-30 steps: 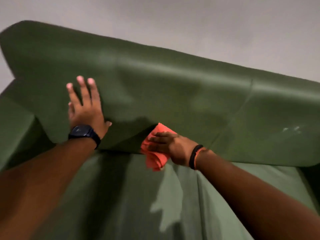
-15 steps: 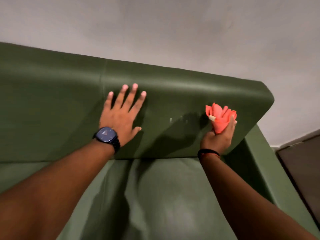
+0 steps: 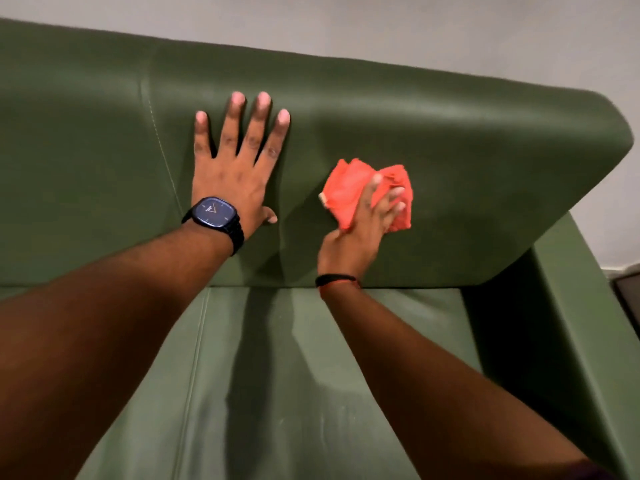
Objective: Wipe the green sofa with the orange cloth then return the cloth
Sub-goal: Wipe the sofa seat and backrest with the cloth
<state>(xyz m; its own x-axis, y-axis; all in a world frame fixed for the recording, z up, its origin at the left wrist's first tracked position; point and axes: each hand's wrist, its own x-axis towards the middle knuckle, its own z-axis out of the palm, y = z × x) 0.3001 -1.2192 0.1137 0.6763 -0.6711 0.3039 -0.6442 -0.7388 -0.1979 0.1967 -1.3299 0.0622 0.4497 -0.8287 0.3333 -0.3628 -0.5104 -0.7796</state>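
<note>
The left hand [image 3: 235, 171] lies flat against the backrest of the green sofa [image 3: 467, 140], palm down, all four fingers spread and pointing up toward the top edge, the thumb tucked low at the right side. It grips nothing. A dark square-faced watch [image 3: 214, 213] sits on that wrist, its band running around the arm just below the hand.

To the right of it, near but not touching, the right hand [image 3: 360, 233] presses the orange cloth [image 3: 349, 188] against the same backrest. The cloth is bunched and crumpled rather than folded, and it spreads out above and to both sides of the fingers, which lie on top of it, loosely curled. The hand seems to be pinning and holding the cloth at once; the fingers are a little blurred, so how firmly they close on it is hard to read. A thin dark band [image 3: 334, 279] with an orange edge circles the right wrist.

Both forearms reach in from the lower corners, crossing above the seat cushion [image 3: 277, 393], where their shadows fall. The sofa's right armrest [image 3: 571, 323] runs down the right side, and a pale wall [image 3: 415, 26] rises behind the backrest.
</note>
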